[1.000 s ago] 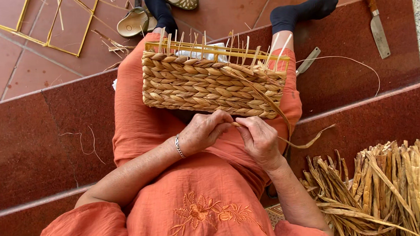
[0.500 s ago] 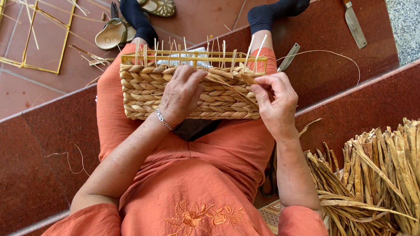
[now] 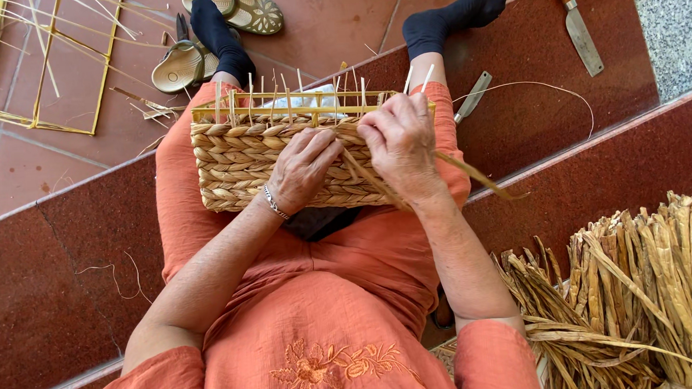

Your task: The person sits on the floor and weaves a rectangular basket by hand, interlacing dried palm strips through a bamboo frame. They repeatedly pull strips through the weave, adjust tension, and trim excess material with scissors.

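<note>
Straw-coloured and half-woven, the rectangular braided-fibre basket rests on the seated person's lap as the left hand presses fingers curled against its wall and the right hand pinches a flat dried-leaf strand, best kept taut and snug.

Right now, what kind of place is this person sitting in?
Probably tiled steps of a home, used for basket weaving: a half-woven basket rests on the lap, dried reed bundles lie alongside, and a knife is on the step.
</note>
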The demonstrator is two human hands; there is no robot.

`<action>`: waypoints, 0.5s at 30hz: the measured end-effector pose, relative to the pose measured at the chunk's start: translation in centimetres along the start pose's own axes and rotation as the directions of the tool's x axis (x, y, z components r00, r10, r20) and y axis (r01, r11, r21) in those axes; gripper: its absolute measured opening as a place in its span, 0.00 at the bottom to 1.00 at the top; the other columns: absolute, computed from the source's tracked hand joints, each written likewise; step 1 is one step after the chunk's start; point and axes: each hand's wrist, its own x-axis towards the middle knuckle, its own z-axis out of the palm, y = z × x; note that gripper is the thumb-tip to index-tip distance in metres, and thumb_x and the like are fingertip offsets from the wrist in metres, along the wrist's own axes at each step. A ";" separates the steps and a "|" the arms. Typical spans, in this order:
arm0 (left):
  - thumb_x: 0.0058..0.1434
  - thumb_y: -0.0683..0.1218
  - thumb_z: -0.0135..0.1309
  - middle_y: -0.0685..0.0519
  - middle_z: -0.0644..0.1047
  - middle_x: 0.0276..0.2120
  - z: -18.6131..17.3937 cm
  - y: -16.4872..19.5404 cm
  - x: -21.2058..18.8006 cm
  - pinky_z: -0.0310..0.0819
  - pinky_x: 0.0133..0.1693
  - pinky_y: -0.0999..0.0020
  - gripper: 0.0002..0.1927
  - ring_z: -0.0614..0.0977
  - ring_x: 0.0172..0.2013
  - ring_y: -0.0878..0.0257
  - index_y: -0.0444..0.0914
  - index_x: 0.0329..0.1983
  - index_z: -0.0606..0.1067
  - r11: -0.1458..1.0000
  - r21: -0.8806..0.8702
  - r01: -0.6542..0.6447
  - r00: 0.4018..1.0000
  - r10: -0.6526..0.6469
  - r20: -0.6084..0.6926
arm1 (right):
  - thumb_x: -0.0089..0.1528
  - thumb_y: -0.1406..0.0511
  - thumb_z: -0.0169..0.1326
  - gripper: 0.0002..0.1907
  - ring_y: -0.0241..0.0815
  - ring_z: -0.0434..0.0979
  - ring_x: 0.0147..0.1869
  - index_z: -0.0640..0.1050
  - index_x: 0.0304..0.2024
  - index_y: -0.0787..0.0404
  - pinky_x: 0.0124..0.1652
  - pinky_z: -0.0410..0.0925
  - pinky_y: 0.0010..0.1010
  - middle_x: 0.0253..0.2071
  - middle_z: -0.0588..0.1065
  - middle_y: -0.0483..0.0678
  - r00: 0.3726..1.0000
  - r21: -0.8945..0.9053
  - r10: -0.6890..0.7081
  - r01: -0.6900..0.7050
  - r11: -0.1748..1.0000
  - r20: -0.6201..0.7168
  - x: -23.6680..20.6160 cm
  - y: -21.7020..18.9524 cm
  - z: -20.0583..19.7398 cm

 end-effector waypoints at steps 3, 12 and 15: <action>0.56 0.36 0.56 0.47 0.72 0.53 -0.3 0.2 -0.3 0.75 0.57 0.55 0.18 0.79 0.54 0.49 0.35 0.51 0.75 1.000 -0.019 0.010 1.000 -0.011 -0.024 | 0.59 0.65 0.68 0.06 0.47 0.66 0.47 0.81 0.32 0.57 0.48 0.63 0.40 0.37 0.67 0.45 0.998 -0.023 0.005 -0.004 1.000 0.057 0.2 -0.5 1.0; 0.58 0.35 0.55 0.46 0.75 0.51 -0.8 0.7 1.0 0.76 0.52 0.59 0.15 0.78 0.48 0.51 0.34 0.49 0.74 0.997 -0.018 0.070 0.997 -0.070 -0.033 | 0.58 0.65 0.66 0.06 0.47 0.66 0.45 0.80 0.32 0.56 0.45 0.62 0.42 0.37 0.67 0.46 0.997 -0.128 -0.042 0.050 0.991 0.066 0.0 -0.3 1.7; 0.59 0.35 0.54 0.48 0.75 0.44 0.1 0.5 1.9 0.76 0.47 0.60 0.12 0.78 0.44 0.51 0.36 0.47 0.74 0.990 0.016 0.140 0.990 -0.140 0.008 | 0.65 0.64 0.63 0.06 0.46 0.70 0.45 0.82 0.43 0.58 0.44 0.64 0.36 0.37 0.70 0.46 0.998 -0.118 -0.022 0.028 0.993 0.054 -0.7 0.2 1.5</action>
